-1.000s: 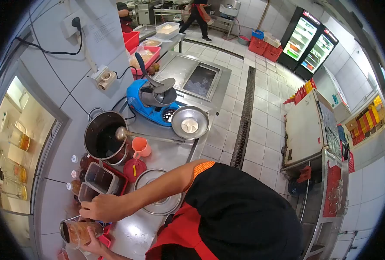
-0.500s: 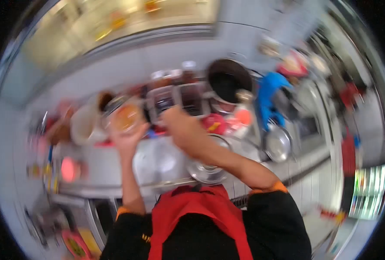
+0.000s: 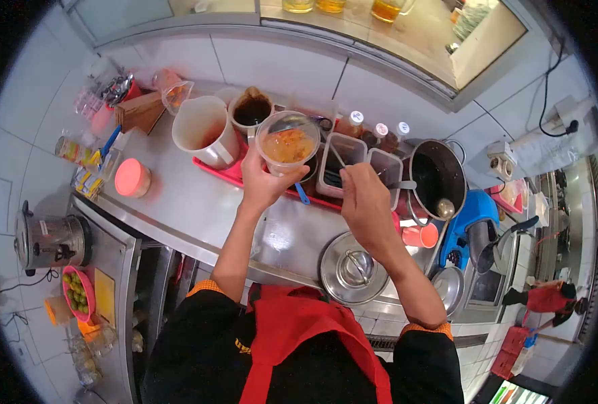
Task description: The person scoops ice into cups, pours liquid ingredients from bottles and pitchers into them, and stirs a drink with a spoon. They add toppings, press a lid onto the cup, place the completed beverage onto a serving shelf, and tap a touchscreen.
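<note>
Wall window (image 3: 406, 42) now ahead, cup (image 3: 288, 141) mid-view

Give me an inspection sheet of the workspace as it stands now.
Surface: steel counter, shiny with reflections.
Job's things: clear cup with orange contents; thin handle slanting into a rectangular container.
Clutter: white jug, pot lid, pot with ladle in it.
Grippers: left hand holds the cup; right hand pinches the handle.
Cables: black plug and cord by the wall, away from both hands.
Surroundings: another person, well off to the right.
</note>
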`<act>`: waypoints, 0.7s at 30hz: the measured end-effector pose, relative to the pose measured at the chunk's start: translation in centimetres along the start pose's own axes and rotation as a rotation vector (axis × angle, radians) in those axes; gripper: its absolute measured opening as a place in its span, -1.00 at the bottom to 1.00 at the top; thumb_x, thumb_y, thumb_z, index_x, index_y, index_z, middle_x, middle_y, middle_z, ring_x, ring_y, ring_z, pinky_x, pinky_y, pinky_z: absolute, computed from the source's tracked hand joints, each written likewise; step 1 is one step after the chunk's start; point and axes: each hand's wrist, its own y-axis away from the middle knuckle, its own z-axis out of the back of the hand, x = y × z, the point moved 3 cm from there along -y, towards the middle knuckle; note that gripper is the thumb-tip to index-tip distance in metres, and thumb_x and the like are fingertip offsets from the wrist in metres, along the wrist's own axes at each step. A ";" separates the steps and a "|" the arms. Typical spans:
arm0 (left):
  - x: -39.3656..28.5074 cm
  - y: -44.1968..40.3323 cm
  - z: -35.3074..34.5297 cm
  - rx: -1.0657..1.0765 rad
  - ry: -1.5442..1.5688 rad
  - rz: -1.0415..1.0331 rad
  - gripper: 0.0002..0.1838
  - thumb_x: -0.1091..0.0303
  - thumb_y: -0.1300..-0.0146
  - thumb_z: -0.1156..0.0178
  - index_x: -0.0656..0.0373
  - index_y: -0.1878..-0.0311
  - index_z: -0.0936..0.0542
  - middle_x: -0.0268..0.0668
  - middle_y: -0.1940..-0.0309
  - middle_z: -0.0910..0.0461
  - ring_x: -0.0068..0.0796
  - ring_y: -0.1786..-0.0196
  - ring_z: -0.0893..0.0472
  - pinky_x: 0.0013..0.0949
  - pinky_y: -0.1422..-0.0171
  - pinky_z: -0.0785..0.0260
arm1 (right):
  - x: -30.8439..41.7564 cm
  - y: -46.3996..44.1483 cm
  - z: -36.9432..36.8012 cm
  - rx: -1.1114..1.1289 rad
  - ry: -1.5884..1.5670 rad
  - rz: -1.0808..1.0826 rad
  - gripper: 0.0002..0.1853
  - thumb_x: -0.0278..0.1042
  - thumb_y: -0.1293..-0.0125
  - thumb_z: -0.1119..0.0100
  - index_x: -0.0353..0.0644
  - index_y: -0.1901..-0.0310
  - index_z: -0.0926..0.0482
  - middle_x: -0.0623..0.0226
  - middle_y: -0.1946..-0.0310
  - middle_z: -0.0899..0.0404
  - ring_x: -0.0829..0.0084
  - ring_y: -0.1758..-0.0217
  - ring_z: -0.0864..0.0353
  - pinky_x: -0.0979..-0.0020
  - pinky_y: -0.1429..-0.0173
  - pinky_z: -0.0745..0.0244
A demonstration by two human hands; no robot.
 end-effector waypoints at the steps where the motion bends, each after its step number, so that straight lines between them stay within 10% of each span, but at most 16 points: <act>1: 0.3 -0.4 0.1 -0.012 -0.005 0.000 -0.17 0.30 0.22 -0.58 0.28 -0.18 -0.42 -0.20 -0.02 -0.56 -0.41 -0.06 -0.56 -0.33 -0.17 -0.40 | -0.2 -0.4 -0.2 0.007 -0.006 0.009 -0.92 -0.60 -0.24 0.03 -0.25 0.24 -0.37 0.03 0.35 -0.41 -0.10 0.29 -0.49 0.05 0.26 -0.44; 15: 2.1 -1.6 1.2 -0.103 -0.090 -0.016 -0.19 0.35 0.24 -0.60 0.24 -0.15 -0.41 -0.24 0.01 -0.57 -0.42 -0.03 -0.57 -0.33 -0.17 -0.41 | -2.4 -5.3 -1.3 -0.036 -0.020 -0.163 -0.88 -0.48 -0.32 0.00 -0.31 0.35 -0.32 -0.05 0.49 -0.41 -0.15 0.34 -0.46 0.01 0.28 -0.37; 21: 3.8 1.5 2.6 -0.144 0.081 0.096 -0.16 0.44 0.21 -0.57 0.29 -0.19 -0.36 -0.18 -0.05 -0.53 -0.41 -0.09 -0.54 -0.33 -0.20 -0.40 | -12.1 -10.2 -10.3 0.214 0.585 -0.092 -0.91 -0.51 -0.21 -0.05 -0.27 0.29 -0.54 0.04 0.28 -0.63 0.04 0.32 -0.58 0.07 0.27 -0.48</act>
